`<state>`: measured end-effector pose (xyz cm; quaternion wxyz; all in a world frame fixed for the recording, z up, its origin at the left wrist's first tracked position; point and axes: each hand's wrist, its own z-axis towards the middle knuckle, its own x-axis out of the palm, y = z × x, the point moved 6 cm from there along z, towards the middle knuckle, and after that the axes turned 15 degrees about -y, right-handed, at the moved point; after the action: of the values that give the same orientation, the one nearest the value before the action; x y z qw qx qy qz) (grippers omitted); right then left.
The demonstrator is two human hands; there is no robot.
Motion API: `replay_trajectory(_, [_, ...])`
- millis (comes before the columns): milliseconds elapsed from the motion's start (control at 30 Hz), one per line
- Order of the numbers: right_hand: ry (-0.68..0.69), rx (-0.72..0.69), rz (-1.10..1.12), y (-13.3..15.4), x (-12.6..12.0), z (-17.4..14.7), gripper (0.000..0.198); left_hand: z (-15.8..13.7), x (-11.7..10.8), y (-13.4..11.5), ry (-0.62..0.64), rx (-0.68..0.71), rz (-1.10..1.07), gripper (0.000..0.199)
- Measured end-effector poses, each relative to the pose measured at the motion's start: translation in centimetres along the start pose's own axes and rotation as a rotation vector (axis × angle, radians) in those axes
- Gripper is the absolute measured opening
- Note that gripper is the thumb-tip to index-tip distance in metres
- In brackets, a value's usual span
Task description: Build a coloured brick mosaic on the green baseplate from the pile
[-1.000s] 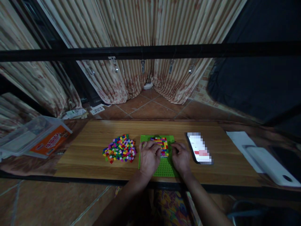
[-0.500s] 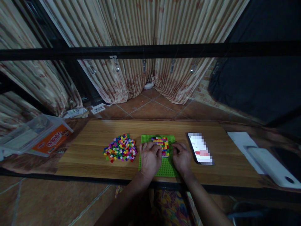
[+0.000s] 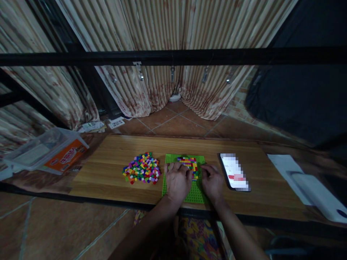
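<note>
A green studded baseplate (image 3: 197, 195) lies on the wooden table, with rows of small coloured bricks (image 3: 194, 163) fixed on its upper part. My left hand (image 3: 177, 181) rests over the plate's left side, fingers curled down against the left of the brick rows and covering part of them. Whatever its fingertips hold is hidden. Beside the plate's right edge is my right hand (image 3: 213, 183), thumb and forefinger pinched together near the bricks. Anything between them is too small to make out. A pile of loose coloured bricks (image 3: 143, 168) lies left of the plate.
A phone (image 3: 234, 172) with a lit screen lies right of the plate. Beyond the table's left end stands a clear plastic box (image 3: 47, 151) with an orange label. White paper (image 3: 287, 173) and a white device (image 3: 320, 196) lie on the right. A dark bar (image 3: 173, 57) crosses ahead.
The view has turned slightly, so everything sits a little further right. Both hands keep nearly the same place over and beside the plate.
</note>
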<state>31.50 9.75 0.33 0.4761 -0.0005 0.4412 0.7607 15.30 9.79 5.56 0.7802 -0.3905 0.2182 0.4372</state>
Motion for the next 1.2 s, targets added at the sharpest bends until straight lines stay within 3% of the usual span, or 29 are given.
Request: replay_trajectory(1200, [0.008,0.017,0.002,-0.18,0.01,-0.13,0.025,-0.43,0.63,0.38,-0.022,-0.054,-0.071,0.012])
